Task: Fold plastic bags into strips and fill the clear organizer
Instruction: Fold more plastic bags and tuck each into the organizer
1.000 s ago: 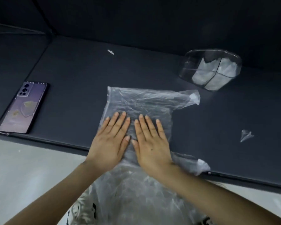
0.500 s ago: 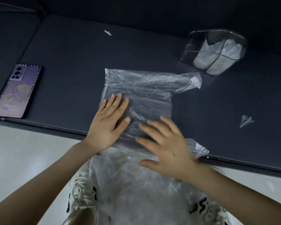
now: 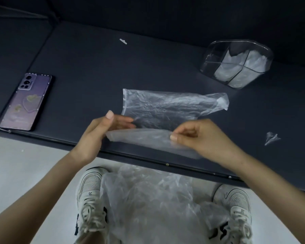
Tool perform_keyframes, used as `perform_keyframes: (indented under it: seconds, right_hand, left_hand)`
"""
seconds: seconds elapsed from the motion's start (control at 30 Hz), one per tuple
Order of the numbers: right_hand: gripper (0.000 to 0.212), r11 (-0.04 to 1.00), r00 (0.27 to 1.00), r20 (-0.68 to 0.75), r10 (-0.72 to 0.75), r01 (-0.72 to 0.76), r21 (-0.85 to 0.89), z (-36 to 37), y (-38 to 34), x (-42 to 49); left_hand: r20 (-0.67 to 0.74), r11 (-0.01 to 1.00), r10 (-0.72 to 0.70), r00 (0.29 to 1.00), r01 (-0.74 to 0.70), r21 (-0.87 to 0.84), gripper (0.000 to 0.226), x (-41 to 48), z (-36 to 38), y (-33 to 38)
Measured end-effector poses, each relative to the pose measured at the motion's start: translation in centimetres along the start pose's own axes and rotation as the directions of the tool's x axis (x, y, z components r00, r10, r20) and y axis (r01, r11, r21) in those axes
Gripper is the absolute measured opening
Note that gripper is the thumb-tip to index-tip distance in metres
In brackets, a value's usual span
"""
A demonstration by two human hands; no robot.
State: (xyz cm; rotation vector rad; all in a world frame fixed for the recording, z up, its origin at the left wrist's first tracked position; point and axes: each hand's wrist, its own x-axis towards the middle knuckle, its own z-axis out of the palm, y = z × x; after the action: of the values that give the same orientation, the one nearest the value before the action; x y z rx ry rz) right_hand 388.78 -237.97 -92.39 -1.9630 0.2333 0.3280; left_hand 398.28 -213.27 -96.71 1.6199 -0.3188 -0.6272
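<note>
The thin translucent plastic bag (image 3: pixel 167 104) lies on the dark matte tabletop (image 3: pixel 88 67), its far half spread flat and its near long edge raised off the surface between both hands. The left hand (image 3: pixel 99 132) holds the left end of that edge, thumb up and fingers reaching under the film. The right hand (image 3: pixel 206 138) pinches the right end between thumb and forefinger. This looks like the first lengthwise fold, so the raised edge should be carried away from the body and laid parallel to the far edge. Both ends should travel evenly, or the strip will likely come out tapered. Light tension between the hands should stop the limp film sagging or trapping air, and a flat-palmed sweep from the middle outward would set the crease. The handle end on the right is crumpled and may need tucking into line. The clear four-compartment plastic organizer (image 3: pixel 217 55) stands at the far right, well apart, with folded bags showing in some sections.
</note>
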Motion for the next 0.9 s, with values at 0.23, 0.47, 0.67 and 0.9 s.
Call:
perform_keyframes:
  seconds: [0.23, 0.47, 0.67, 0.9]
  right_hand:
    - [0.012, 0.886, 0.985, -0.122, -0.122, 0.053, -0.461, -2.9, 0.2, 7.5]
    - [0.017, 0.762, 0.958, -0.185, -0.221, 0.051, -0.646, -2.8, 2.5, 11.3]
    - [0.019, 0.769, 0.978, -0.127, -0.166, 0.048, -0.638, -3.4, 2.2, 12.0]
    - [0.019, 0.758, 0.986, -0.112, -0.126, 0.023, -0.652, -3.5, 2.0, 12.6]
  left_hand:
    - [-0.225, 0.995, 0.005, 0.974, -0.026, -0.091, 0.046, 0.8, 1.8, 0.4]
    - [-0.366, 0.874, 0.091, 0.926, 0.101, 0.475, 0.046, 3.1, 3.4, -0.2]
    - [-0.301, 0.51, 0.484, 0.822, 0.014, 0.86, 0.036, 4.1, 3.7, 0.7]
    - [0.143, 0.237, 0.256, 0.956, -0.206, 0.949, 0.063, 7.4, 4.1, -1.8]
